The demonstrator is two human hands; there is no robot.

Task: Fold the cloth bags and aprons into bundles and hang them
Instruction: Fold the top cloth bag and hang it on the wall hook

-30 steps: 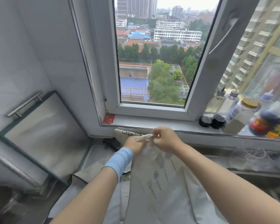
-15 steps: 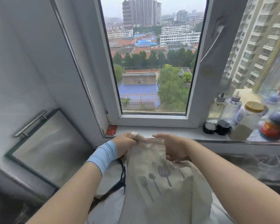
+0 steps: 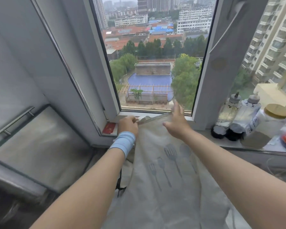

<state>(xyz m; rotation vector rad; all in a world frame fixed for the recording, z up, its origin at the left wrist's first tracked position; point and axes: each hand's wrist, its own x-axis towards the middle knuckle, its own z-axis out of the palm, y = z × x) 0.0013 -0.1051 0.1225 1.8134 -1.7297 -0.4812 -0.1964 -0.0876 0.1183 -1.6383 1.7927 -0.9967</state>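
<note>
Apron: pale cloth printed with forks and spoons, spread in front of the person from the bottom of the frame up to the windowsill.
Wristband: light blue, on left wrist.
Left hand: fingers curled tight, pinching the apron's top left edge at the sill.
Right hand: fingers spread wide, gripping nothing, palm over the apron's top right edge; contact unclear.
Bottles: cluster on the sill, right of the hands.
Window: open, rooftops and trees beyond.
</note>
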